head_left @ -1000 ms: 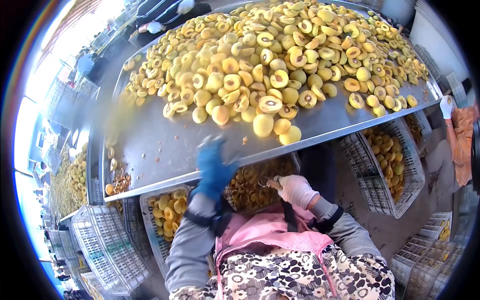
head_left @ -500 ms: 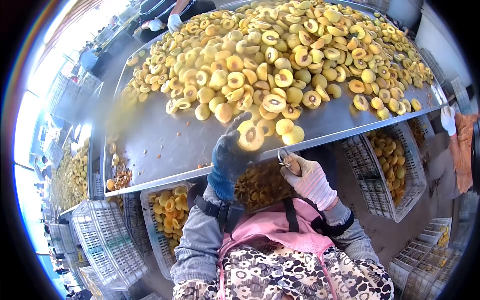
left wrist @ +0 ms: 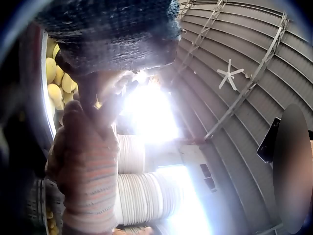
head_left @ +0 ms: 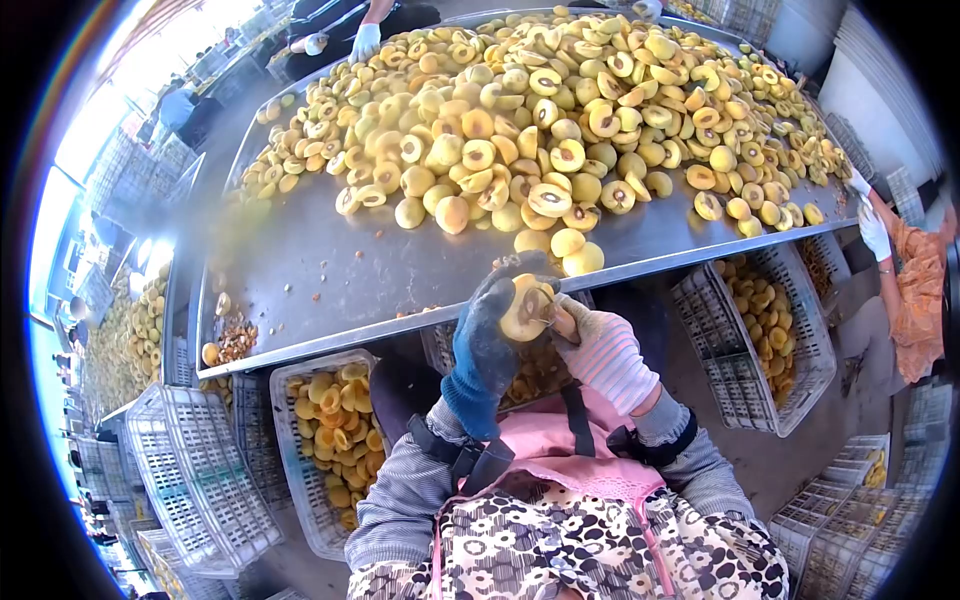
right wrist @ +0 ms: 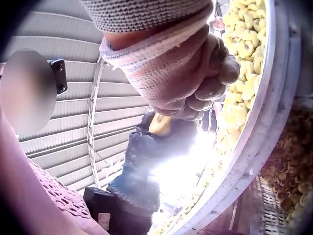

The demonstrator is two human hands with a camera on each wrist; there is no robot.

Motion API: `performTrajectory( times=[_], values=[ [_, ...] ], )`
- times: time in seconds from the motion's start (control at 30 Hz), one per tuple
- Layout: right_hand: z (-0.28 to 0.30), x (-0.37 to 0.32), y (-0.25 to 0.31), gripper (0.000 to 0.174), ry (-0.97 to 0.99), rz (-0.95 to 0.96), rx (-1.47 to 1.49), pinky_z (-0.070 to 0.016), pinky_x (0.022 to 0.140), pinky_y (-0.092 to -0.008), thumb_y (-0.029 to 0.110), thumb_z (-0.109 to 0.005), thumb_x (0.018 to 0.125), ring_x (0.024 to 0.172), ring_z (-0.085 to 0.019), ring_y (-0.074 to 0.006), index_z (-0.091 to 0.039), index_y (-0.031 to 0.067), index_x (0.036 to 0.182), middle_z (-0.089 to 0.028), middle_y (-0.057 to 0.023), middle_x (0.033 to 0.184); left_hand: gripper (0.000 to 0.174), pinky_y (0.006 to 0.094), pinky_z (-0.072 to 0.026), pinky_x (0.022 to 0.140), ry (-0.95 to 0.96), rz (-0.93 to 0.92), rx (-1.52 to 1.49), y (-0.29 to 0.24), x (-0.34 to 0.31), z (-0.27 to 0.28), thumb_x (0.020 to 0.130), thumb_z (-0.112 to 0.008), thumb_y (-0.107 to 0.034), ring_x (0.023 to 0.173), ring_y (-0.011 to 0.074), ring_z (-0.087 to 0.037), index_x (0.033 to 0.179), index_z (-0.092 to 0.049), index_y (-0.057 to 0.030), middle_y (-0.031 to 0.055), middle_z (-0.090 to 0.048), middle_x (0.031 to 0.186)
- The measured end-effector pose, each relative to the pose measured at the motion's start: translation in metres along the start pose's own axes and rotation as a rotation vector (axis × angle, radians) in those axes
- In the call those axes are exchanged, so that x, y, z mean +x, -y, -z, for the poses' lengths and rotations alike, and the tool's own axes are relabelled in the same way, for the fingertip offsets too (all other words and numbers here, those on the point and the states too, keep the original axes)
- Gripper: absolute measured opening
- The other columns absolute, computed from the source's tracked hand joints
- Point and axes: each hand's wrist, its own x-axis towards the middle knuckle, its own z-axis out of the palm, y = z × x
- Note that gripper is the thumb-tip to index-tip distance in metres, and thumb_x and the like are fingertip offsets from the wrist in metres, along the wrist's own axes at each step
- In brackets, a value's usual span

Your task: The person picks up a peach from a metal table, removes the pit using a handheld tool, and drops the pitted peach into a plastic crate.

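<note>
My left hand, in a blue glove with a dark palm, grips a halved yellow peach just off the table's front edge, its cut side facing up. My right hand, in a pale striped glove, holds a small pitting tool with a wooden-looking handle against that half's right side. The tool's metal tip is mostly hidden at the fruit. In the right wrist view, the curled right fingers overlap the peach half. Closest on the metal table lie a few loose peaches.
A large heap of halved peaches covers the back of the table. Below the front edge stand plastic crates of fruit, one at left and one at right. Gloved people work at the far left and right; pit scraps lie at the left corner.
My left hand reached to the heap's front, took a peach half and drew it back toward me. My right hand rose with the pitting tool and met it at the fruit.
</note>
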Motion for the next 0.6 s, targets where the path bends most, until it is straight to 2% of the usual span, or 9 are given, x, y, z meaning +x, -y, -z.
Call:
performTrajectory(
  times=[0.07,0.13,0.3,0.37,0.43,0.47,0.53,0.57,0.6],
  values=[
    [0.002,0.001,0.008,0.047,0.079,-0.067,0.097,-0.0518,0.066,-0.0384,0.016,-0.07,0.076,0.075,-0.064,-0.0368,-0.057,0.0092,0.122,-0.065,-0.0186,0.083,0.057,0.0342,-0.0452,0.096,-0.009,-0.046,0.08,0.0,-0.005,-0.003,0.094,-0.05,-0.037,0.109,0.0228,-0.058,0.132,-0.042,0.0049,0.0167,-0.06,0.114],
    [-0.004,-0.001,0.007,0.045,0.147,-0.082,0.15,-0.0517,0.066,-0.0378,0.015,-0.069,0.077,0.074,-0.063,-0.037,-0.058,0.0085,0.12,-0.065,-0.0189,0.082,0.057,0.0341,-0.0468,0.093,-0.089,-0.243,0.577,-0.004,-0.011,-0.008,0.087,-0.065,-0.025,0.104,0.0221,-0.06,0.13,-0.043,0.0048,0.0148,-0.063,0.112],
    [0.013,-0.006,0.028,0.033,0.248,-0.13,-0.038,-0.051,0.066,-0.0341,0.012,-0.064,0.08,0.07,-0.064,-0.0305,-0.062,0.0046,0.112,-0.065,-0.0169,0.081,0.063,0.032,-0.0516,0.083,-0.094,-0.273,0.627,0.0,-0.005,-0.004,0.078,-0.074,-0.014,0.09,0.0231,-0.066,0.13,-0.043,0.004,0.0129,-0.066,0.104],
    [0.015,-0.016,0.03,0.021,0.345,-0.056,0.756,-0.0503,0.064,-0.0432,0.024,-0.059,0.086,0.074,-0.062,-0.0387,-0.065,0.0062,0.094,-0.063,-0.0222,0.075,0.059,0.0314,-0.0528,0.077,0.049,-0.439,0.62,0.007,0.002,0.009,0.079,-0.073,-0.015,0.084,0.0231,-0.067,0.128,-0.047,0.0038,0.0126,-0.068,0.097],
    [0.007,-0.016,0.022,0.019,0.419,-0.1,0.827,-0.0504,0.066,-0.0395,0.021,-0.06,0.084,0.075,-0.066,-0.0304,-0.065,0.0051,0.093,-0.066,-0.0174,0.076,0.055,0.0307,-0.054,0.072,0.199,-0.6,0.607,0.006,0.008,0.011,0.08,-0.072,-0.016,0.078,0.023,-0.068,0.126,-0.05,0.0035,0.0122,-0.069,0.091],
    [0.008,-0.013,0.018,0.02,0.38,-0.105,0.566,-0.0502,0.068,-0.0365,0.018,-0.061,0.083,0.078,-0.065,-0.0233,-0.065,0.0042,0.096,-0.067,-0.0129,0.079,0.055,0.0307,-0.054,0.072,0.203,-0.597,0.605,0.006,0.007,0.007,0.08,-0.072,-0.016,0.078,0.023,-0.068,0.126,-0.05,0.0035,0.0122,-0.069,0.091],
    [0.028,0.005,0.035,0.03,0.456,-0.19,-0.079,-0.0494,0.075,-0.0306,0.014,-0.065,0.08,0.084,-0.063,-0.0154,-0.064,0.0051,0.108,-0.068,-0.0043,0.086,0.03,0.0248,-0.0526,0.06,-0.12,0.085,0.212,-0.011,0.005,-0.015,0.092,-0.061,-0.027,0.068,0.0104,-0.064,0.096,-0.066,0.0028,0.0041,-0.067,0.08],
    [0.022,0.001,0.031,0.03,0.456,-0.195,-0.077,-0.0494,0.075,-0.0306,0.014,-0.065,0.08,0.084,-0.063,-0.0154,-0.064,0.0051,0.108,-0.068,-0.0043,0.086,0.03,0.0248,-0.0526,0.06,-0.118,0.09,0.211,-0.011,0.007,-0.013,0.092,-0.061,-0.027,0.068,0.0104,-0.064,0.096,-0.066,0.0028,0.0041,-0.067,0.08],
    [0.013,-0.005,0.022,0.03,0.497,-0.169,0.345,-0.0496,0.078,-0.0308,0.012,-0.066,0.079,0.087,-0.063,-0.0182,-0.064,0.0056,0.109,-0.067,-0.0058,0.089,0.032,0.0254,-0.0527,0.06,0.014,0.123,0.218,-0.012,0.011,-0.009,0.092,-0.061,-0.028,0.069,0.0107,-0.064,0.096,-0.066,0.0033,0.0042,-0.067,0.08]
  ],
)
